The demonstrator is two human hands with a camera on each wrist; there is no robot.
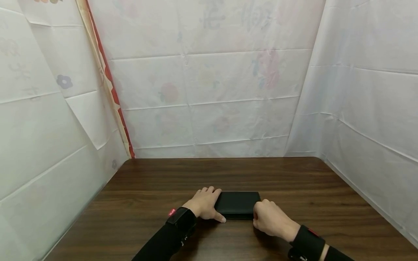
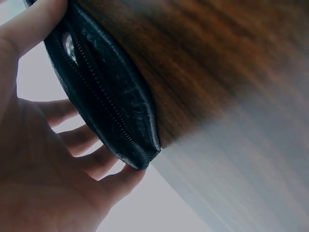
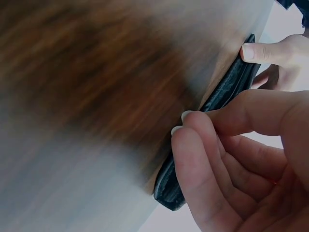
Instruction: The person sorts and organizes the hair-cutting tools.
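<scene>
A flat black zippered pouch (image 1: pixel 237 203) lies on the wooden table between both hands. My left hand (image 1: pixel 205 203) grips its left end, thumb at the near side and fingers spread along the far side. At the right near corner, my right hand (image 1: pixel 272 219) has its fingers curled in. The right wrist view shows the thumb and fingertips of that hand (image 3: pixel 236 154) pinched together at the zipper edge; the zipper pull is hidden. In the left wrist view the zipper (image 2: pixel 116 113) runs along the pouch's side, with a bright shiny spot (image 2: pixel 70 47) near the thumb.
The dark brown wooden table (image 1: pixel 156 177) extends around the pouch to its back edge. White printed sheets (image 1: pixel 209 79) hang behind it and on both sides. A red and beige strip (image 1: pixel 109 78) runs down the left corner.
</scene>
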